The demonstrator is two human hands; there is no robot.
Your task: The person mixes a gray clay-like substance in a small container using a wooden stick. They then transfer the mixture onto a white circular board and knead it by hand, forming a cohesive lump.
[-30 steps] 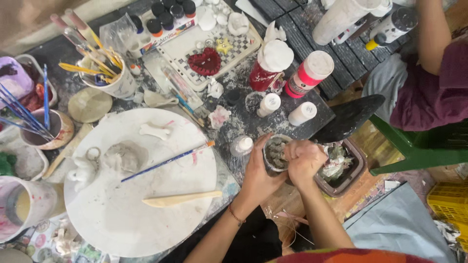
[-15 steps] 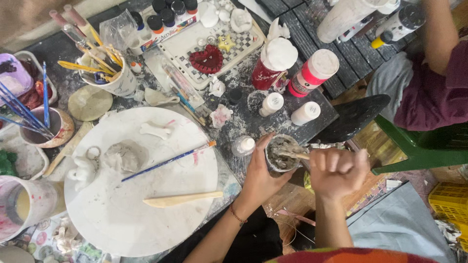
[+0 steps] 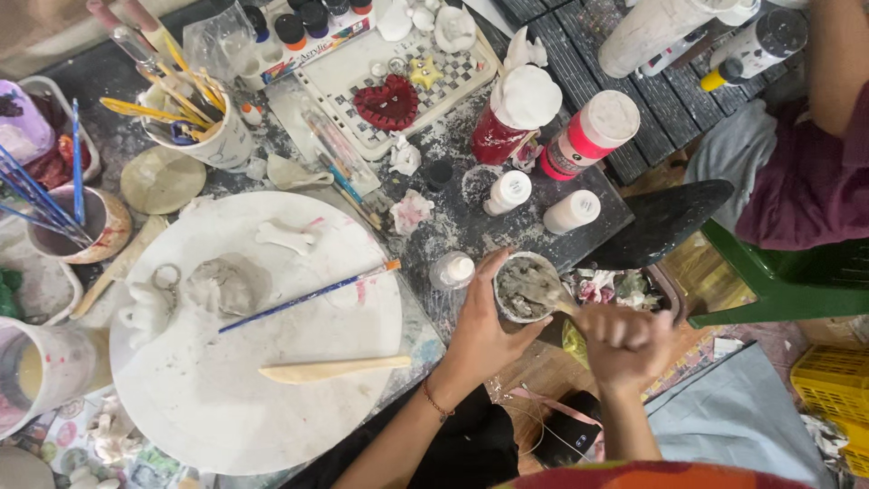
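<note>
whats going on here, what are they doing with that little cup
A person is stirring grey paste in a small cup at the edge of a messy craft table. The left hand grips the cup; the right hand holds a stick that dips into it. A blue paintbrush and a clay lump lie on a round white board beside them.

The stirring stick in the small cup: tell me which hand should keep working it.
Right. The right hand already grips the stick standing in the grey mix, while the left hand is wrapped round the small cup, steadying it.
</note>
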